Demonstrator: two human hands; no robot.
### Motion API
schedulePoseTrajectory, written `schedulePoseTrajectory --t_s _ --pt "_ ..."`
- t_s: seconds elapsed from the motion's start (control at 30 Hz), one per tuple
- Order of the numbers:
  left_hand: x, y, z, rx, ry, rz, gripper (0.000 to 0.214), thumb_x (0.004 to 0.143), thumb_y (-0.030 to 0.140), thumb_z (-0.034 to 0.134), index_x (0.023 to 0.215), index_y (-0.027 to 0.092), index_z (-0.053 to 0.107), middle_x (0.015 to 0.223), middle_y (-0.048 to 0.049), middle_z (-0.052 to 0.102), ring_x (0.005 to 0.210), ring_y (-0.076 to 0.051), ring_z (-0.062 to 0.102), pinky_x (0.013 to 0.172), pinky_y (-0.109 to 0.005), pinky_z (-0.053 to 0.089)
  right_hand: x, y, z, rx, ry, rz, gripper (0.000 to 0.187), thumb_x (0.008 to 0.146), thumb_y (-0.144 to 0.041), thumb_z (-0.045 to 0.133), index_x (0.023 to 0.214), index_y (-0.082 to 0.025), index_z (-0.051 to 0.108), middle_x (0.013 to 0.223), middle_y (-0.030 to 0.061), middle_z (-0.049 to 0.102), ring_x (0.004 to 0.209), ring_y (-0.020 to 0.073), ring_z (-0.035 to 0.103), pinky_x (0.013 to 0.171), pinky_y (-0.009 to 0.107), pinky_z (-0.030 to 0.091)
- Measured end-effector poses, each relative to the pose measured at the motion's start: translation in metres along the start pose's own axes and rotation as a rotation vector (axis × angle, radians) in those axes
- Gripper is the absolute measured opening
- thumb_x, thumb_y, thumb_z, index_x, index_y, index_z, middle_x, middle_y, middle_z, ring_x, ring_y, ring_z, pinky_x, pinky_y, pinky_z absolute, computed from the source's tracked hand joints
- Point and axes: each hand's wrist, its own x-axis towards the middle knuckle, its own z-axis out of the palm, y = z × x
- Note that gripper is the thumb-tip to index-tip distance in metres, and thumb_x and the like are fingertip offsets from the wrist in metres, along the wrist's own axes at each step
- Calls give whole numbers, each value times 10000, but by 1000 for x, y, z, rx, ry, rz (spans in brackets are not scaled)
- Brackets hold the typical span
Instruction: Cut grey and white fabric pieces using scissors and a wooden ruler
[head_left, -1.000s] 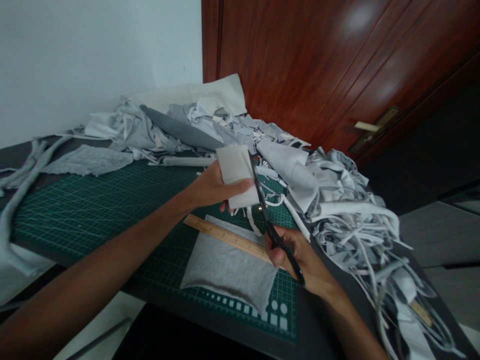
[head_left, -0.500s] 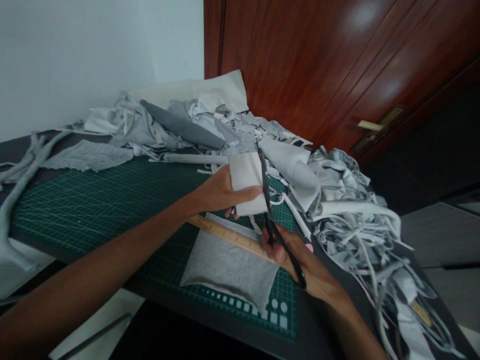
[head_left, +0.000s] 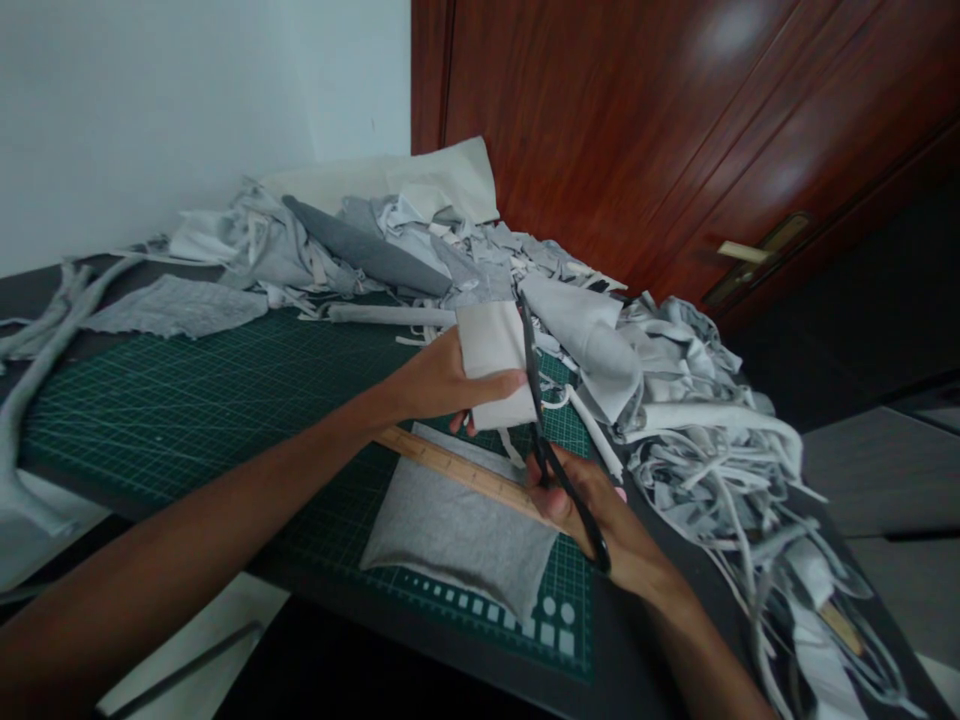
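head view, going left to right: a couple of long grey fabric strips (head_left: 45, 340) trail across the dark tabletop (head_left: 30, 285) at the far left. next to them a flat grey knit fabric scrap (head_left: 176, 305) lies at the back edge of the dark green gridded cutting mat (head_left: 187, 410).

the left hand (head_left: 435, 385) is raised a bit above the middle of the mat, fingers (head_left: 499, 381) pinched on a folded white fabric piece (head_left: 491, 360), thumb across the front and the rest tucked behind. so the white piece is up in the air, off the mat. under it, a long wooden ruler (head_left: 457, 468) lies diagonally across the top of a grey rectangular fabric pad (head_left: 454, 535) that sits flat at the near edge of the mat.

the black-handled scissors (head_left: 544, 440) run up along the right edge of the white piece, touching it, blades looking nearly closed. the right hand (head_left: 600, 510) has its fingers wrapped through the handles, gripping them, just beside the ruler's end.

right of that is a big tangled heap of grey and white fabric offcuts (head_left: 697, 430) spilling along the tabletop. behind it stands a reddish-brown wooden door (head_left: 675, 130) with a brass lever handle (head_left: 742, 252).
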Motion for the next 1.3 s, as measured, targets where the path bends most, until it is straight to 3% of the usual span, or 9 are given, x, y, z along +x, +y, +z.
schedulePoseTrajectory --t_s 0.27,0.47,0.8,1.1,1.3 --pt "1 -1 -2 64 9 1 267 848 379 770 897 152 638 554 -24 646 348 -150 573 274 -197 412 1 1 3 92 26 18 694 860 -887 500 808 -195 524 747 -20 455 676 133 395 571 267 302" --pt "1 0 -1 21 15 -3 245 835 340 792 899 159 640 553 -7 647 313 -116 528 253 -167 363 1 6 4 124 45 44 687 838 -882 548 756 -200 518 700 -23 455 653 133 412 572 268 312" --pt "0 -1 -6 70 -28 40 349 840 495 775 854 172 643 545 -1 656 331 -129 566 274 -173 412 1 2 5 199 77 49 660 813 -833 649 679 -205 497 622 -45 426 573 108 381 518 254 266" --pt "2 -1 -5 -193 48 -7 243 864 324 780 959 174 615 554 12 640 318 -95 518 261 -129 248 1 1 6 205 98 42 616 837 -772 683 671 -207 504 604 -50 432 555 104 379 513 255 272" --pt "4 -5 -7 -175 52 5 259 869 352 763 1012 172 642 542 1 650 312 -110 518 258 -149 277 2 3 8 216 102 18 606 861 -760 665 662 -212 501 591 -47 444 558 111 391 521 263 272"
